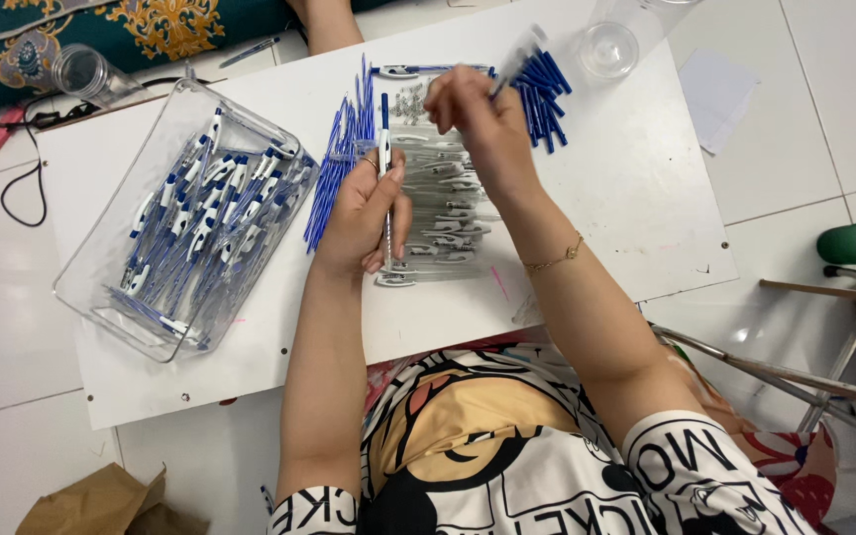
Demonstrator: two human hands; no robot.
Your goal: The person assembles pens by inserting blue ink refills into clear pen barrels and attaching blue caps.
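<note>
My left hand holds a clear pen barrel with a blue refill upright over the white board. My right hand pinches a small blue part just above and to the right of it. Under both hands lies a row of clear pen barrels with clips. A bundle of blue refills lies left of my left hand. A pile of blue pen parts lies right of my right hand.
A clear plastic tray full of finished blue and white pens sits on the board's left. Clear cups stand at the back. Another person's arm shows at the top. A metal chair frame stands right.
</note>
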